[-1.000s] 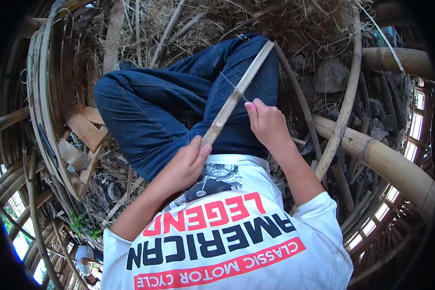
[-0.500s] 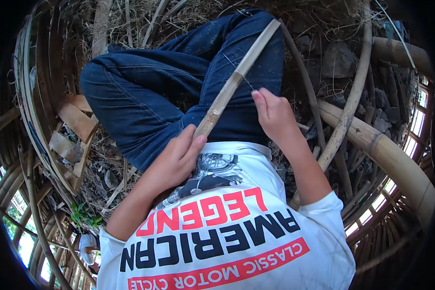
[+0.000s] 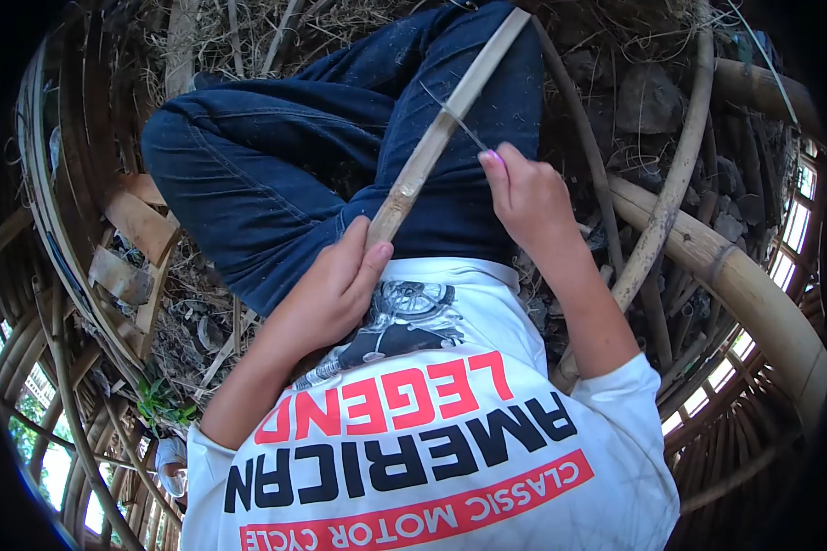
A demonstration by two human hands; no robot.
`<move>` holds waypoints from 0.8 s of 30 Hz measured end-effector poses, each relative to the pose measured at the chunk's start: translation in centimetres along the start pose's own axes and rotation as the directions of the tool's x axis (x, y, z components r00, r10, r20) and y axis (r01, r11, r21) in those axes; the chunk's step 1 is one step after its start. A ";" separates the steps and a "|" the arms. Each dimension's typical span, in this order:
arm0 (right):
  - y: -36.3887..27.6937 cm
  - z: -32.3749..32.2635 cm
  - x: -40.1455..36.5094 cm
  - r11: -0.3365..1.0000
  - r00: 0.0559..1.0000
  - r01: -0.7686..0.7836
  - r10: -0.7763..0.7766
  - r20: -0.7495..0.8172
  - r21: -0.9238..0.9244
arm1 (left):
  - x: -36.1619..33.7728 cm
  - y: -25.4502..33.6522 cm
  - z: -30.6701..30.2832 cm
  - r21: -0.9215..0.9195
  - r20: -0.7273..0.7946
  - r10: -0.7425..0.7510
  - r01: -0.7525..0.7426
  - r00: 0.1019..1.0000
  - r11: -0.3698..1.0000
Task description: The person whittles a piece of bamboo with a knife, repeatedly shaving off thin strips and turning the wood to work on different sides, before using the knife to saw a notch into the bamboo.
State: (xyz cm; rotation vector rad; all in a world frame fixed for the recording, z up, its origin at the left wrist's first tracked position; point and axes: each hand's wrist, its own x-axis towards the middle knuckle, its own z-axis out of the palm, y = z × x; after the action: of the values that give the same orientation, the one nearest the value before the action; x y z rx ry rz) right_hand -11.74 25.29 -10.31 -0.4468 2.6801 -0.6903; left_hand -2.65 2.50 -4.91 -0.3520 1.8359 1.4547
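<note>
My left hand is wrapped round the lower end of a long, pale wooden strip, near my waist. The strip runs up and to the right, resting over the thigh of my dark blue jeans. My right hand is closed in a pinch on a thin dark tool, which looks like a narrow blade. The tool lies across the strip's upper half. Its handle is hidden inside my right fist.
Thick bamboo poles and a curved branch lie to the right, near a grey stone. Cut wood pieces and long bent strips are at the left. Dry straw covers the ground ahead.
The thin tool has moved up along the strip and is tilted differently, with my right hand slightly higher. The strip and my left hand have shifted slightly upward in view.
</note>
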 end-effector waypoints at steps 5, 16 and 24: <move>0.3 0.5 0.1 0.997 0.998 0.044 -0.046 -0.031 -0.060 | -0.1 0.3 0.0 -0.101 0.060 -0.101 0.107 0.993 0.989; -0.2 0.1 0.3 0.991 0.999 0.036 -0.039 -0.022 -0.130 | -0.3 1.0 -0.2 -0.163 0.081 -0.197 0.208 0.977 0.964; -0.2 0.5 0.9 0.981 0.997 0.061 -0.070 -0.042 -0.184 | 0.1 0.8 -0.1 -0.141 0.048 -0.182 0.187 0.982 0.972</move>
State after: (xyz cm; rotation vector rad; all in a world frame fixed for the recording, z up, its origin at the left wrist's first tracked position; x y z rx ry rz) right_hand -12.33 24.64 -10.83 -0.5744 2.7980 -0.4796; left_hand -3.24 2.70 -4.35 -0.5518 1.6275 1.4581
